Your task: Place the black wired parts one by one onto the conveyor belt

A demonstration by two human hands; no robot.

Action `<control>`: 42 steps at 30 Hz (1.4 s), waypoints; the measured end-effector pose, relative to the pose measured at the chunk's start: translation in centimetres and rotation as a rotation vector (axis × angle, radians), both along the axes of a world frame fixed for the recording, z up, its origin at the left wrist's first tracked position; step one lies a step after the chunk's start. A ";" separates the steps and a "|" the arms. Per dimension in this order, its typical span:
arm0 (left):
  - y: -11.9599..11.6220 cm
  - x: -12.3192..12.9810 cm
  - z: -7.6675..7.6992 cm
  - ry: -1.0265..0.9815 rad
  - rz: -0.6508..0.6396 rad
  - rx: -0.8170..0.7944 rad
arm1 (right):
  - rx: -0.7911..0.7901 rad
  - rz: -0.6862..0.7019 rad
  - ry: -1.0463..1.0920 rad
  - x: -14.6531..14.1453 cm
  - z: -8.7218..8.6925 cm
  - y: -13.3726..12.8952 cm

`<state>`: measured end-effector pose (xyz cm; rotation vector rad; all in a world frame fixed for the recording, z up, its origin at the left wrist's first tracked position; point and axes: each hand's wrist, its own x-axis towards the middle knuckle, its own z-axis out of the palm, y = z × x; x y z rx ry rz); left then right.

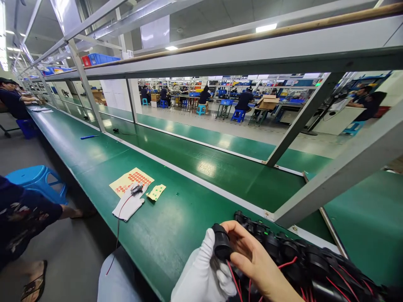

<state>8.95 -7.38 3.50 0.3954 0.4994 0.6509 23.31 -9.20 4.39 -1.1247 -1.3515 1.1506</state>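
Note:
Close in front of me, a black cylindrical part (222,243) with a red wire trailing from its lower end is held between my two hands. My left hand (201,272), in a white glove, has its thumb pressed against the near side. On the opposite side, the bare thumb and fingers of my right hand (252,258) grip the same part. A pile of similar black parts (292,251) with red and black wires lies just beyond and right of my right hand. The gloved fingers are partly hidden under the part.
On the green bench (176,226) lie a white glove (127,208) with a small black wired part (136,190) on it, a sticker sheet (138,174) and a smaller green-dotted sheet (156,192). A blue pen (89,137) lies farther left. A slanted metal post (340,163) rises behind the pile.

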 end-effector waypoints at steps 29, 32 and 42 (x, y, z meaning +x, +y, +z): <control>0.7 -3.5 -0.5 0.898 0.719 1.699 | 0.131 0.044 -0.070 1.5 1.6 -0.4; 0.3 -3.7 -0.2 0.941 0.636 1.684 | -0.047 0.077 0.067 1.1 0.6 -0.3; 0.7 -3.3 0.4 0.145 -0.095 0.251 | -0.154 0.145 0.096 0.8 1.3 0.8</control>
